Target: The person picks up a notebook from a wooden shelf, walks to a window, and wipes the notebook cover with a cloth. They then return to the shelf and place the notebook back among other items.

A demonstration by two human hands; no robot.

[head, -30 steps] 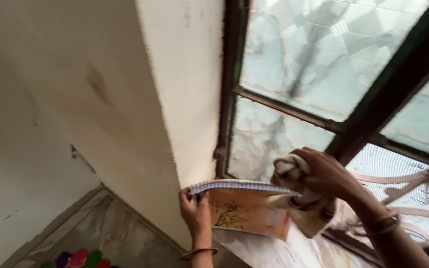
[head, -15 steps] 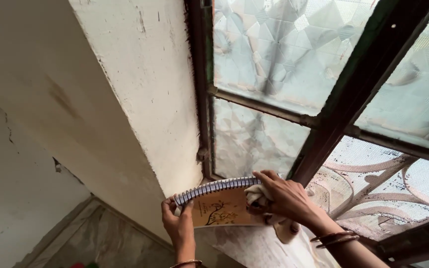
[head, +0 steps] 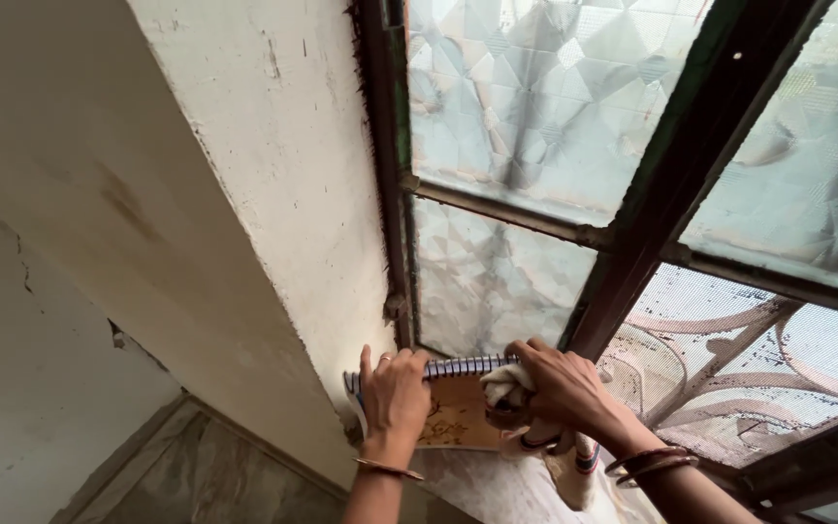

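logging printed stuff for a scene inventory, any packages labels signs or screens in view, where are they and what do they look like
Spiral notebook: the only printed thing, upright on the window ledge against the frosted window pane; rectangular orange-tan cover with a dark drawing, white wire spiral along the top. The left hand grips its left end; the right hand presses a cream cloth on its right part.
No packages, signs or screens in view.

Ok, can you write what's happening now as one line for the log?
left hand: grips orange spiral-bound notebook | right hand: presses cream cloth on notebook | place: marble sill by frosted window
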